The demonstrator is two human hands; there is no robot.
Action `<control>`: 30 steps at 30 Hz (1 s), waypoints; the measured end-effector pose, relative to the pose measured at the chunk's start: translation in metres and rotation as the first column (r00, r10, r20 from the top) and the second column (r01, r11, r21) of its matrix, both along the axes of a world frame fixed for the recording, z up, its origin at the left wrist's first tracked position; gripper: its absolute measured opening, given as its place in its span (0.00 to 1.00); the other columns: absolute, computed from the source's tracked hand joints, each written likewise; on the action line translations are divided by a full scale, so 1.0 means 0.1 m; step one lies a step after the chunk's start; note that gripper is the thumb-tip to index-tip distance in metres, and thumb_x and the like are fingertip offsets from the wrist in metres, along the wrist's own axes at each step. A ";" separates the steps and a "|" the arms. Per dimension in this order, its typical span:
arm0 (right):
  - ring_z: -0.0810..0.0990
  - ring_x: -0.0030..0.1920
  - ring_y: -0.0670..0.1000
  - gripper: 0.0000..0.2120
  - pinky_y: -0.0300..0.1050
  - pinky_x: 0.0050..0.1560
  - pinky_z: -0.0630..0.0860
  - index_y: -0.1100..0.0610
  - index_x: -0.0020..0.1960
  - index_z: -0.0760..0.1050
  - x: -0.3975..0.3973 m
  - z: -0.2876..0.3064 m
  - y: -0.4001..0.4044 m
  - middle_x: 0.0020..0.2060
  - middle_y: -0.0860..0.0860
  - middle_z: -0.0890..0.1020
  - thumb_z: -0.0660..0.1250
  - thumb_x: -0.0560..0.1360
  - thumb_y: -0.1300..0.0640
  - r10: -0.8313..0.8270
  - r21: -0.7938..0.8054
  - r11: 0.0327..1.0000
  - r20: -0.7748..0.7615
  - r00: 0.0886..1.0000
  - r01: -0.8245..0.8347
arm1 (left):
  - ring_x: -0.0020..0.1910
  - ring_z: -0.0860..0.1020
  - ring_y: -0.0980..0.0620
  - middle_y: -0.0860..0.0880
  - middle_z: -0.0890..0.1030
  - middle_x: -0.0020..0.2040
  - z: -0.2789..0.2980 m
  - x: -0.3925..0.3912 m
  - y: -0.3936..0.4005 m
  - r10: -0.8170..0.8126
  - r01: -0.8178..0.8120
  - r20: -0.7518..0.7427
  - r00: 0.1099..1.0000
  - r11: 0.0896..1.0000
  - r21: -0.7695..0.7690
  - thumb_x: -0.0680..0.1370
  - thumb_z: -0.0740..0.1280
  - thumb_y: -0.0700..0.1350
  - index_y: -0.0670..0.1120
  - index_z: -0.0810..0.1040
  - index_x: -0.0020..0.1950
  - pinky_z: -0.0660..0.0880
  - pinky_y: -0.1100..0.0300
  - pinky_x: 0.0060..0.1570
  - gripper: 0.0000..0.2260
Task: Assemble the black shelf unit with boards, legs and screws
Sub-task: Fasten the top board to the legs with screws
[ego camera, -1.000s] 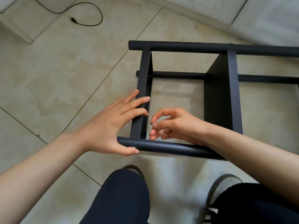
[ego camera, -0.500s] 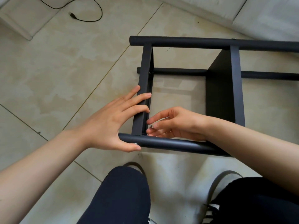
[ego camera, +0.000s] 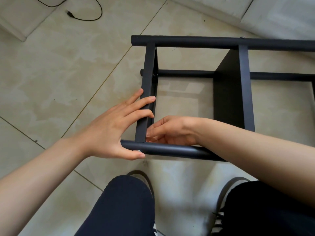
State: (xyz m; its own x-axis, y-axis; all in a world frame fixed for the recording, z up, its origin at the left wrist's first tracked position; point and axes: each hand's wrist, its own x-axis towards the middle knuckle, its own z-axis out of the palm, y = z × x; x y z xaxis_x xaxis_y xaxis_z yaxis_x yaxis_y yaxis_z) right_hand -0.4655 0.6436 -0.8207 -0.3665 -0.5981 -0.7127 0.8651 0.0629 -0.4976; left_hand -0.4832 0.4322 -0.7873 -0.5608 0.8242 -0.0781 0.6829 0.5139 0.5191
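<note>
The right hand [ego camera: 172,132] has slid down and in since a moment ago: it was hovering with curled fingers beside the end board [ego camera: 148,92], and now its fingers are tucked into the corner where that board meets the near leg [ego camera: 170,149]. Whether they pinch a screw there I cannot tell; the tips are hidden behind the board's edge. I'd say a fastening at this joint is being started or finger-tightened. The left hand [ego camera: 112,132] braces the same corner as before, fingers spread straight across the board's edge, thumb pressed on the leg beside a small silver screw head [ego camera: 139,151]. The shelf unit [ego camera: 242,86] lies on its side on the floor [ego camera: 51,79], partly built. Its legs are round matte black tubes, its boards flat, thin and dull black. The floor is glossy beige tile, mottled, with thin joints.
</note>
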 end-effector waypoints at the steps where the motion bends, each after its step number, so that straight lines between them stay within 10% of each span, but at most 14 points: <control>1: 0.83 0.34 0.46 0.16 0.39 0.43 0.79 0.55 0.34 0.84 0.00 -0.01 -0.01 0.32 0.51 0.83 0.67 0.77 0.63 0.004 0.007 1.000 -0.009 1.000 -0.004 | 0.82 0.45 0.51 0.57 0.52 0.83 0.00 0.00 0.00 0.000 0.000 0.005 1.000 1.000 0.001 0.69 0.70 0.67 0.50 0.70 0.72 0.60 0.51 0.72 0.37; 30: 0.78 0.41 0.48 0.12 0.43 0.50 0.73 0.54 0.39 0.83 -0.03 0.05 0.01 0.35 0.49 0.80 0.66 0.79 0.53 0.183 0.101 0.978 0.021 0.983 -0.185 | 0.82 0.43 0.51 0.56 0.52 0.83 0.00 0.00 0.01 -0.001 0.001 0.026 1.000 1.000 -0.009 0.69 0.70 0.67 0.51 0.69 0.72 0.59 0.53 0.72 0.36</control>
